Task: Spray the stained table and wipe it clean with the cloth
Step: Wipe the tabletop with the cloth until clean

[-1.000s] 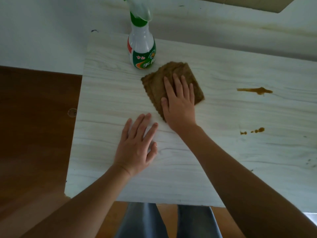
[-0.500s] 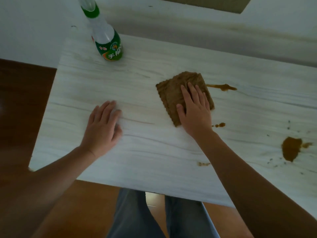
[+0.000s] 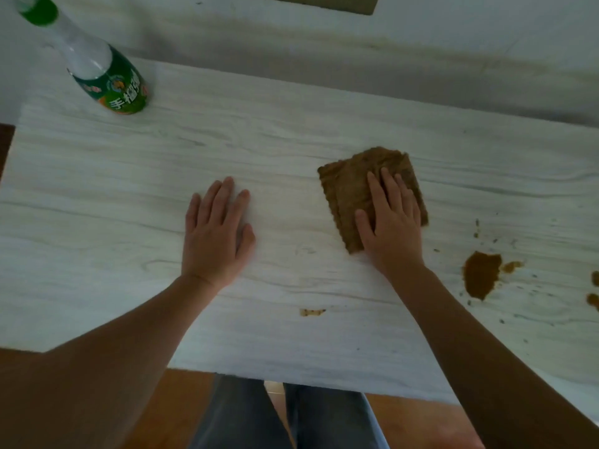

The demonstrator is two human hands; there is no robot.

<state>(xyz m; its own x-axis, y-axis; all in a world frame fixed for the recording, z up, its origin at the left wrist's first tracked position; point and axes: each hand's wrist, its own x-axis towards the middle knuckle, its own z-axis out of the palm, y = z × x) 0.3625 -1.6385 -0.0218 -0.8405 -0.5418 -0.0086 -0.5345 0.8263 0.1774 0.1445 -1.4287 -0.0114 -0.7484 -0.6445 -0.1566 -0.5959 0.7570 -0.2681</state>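
**Cloth under our right hand, stains to its right**

The brown, waffle-textured folded cloth [image 3: 348, 189] lies flat on the pale, wood-grained bench [image 3: 129, 196], right of centre and a little towards the far side. It is close to square, so we cannot pick out a clear long axis. It sits turned slightly, one corner towards us, and its scalloped edge faces left.

Our right hand [image 3: 390, 226] rests palm down on the cloth's right half. The fingers are straight, close together and pointing away from us, and the thumb is stretched out to the left on the fabric.

Our left hand [image 3: 215, 238] lies flat on the bare bench well to the left of the cloth, apart from it. Its fingers are straight, a little spread and pointing away.

A large brown blotch [image 3: 481, 275] sits to the right of the cloth and nearer to us, with small specks around it. More brown spots [image 3: 593, 299] show at the right edge of the view. A small pale-brown smear [image 3: 311, 312] lies near the bench's front, between our forearms.

The white spray bottle with the green label [image 3: 107, 79] stands on its base at the far left corner. Its top is blurred and cut off by the frame.

Beyond the bench is a white wall [image 3: 356, 43]. Below the bench's front edge we see grey trousers [image 3: 275, 416] and a brown wooden floor [image 3: 181, 406].
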